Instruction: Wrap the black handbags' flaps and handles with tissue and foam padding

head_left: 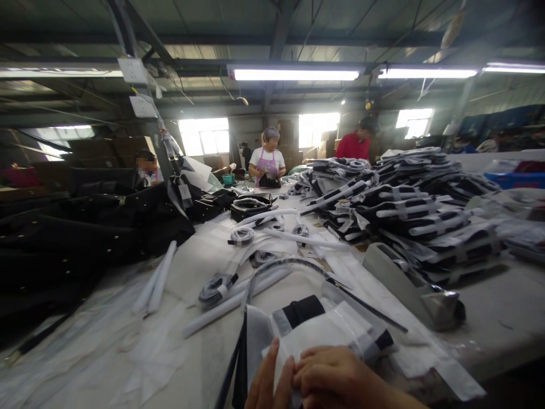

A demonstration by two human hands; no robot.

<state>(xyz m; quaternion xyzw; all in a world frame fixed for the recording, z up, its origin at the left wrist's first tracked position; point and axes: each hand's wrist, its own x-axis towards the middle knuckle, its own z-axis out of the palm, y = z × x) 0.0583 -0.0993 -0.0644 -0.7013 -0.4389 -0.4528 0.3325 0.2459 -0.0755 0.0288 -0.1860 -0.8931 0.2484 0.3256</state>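
At the bottom edge, both my hands rest on a black item wrapped in white tissue paper (323, 332) that lies partly in a clear plastic bag on the table. My left hand (266, 380) lies with fingers stretched flat along the left side of the paper. My right hand (340, 378) is curled, its fingers pressed together on the paper's near edge. A grey-black strap (276, 264) loops up from the wrapped item towards the middle of the table.
A grey tape dispenser (413, 289) sits right of the item, before a big pile of wrapped black pieces (417, 210). Black bags (85, 238) heap at left. White paper rolls (155, 278) and coiled straps (215, 289) litter the table. Workers (267, 162) stand far off.
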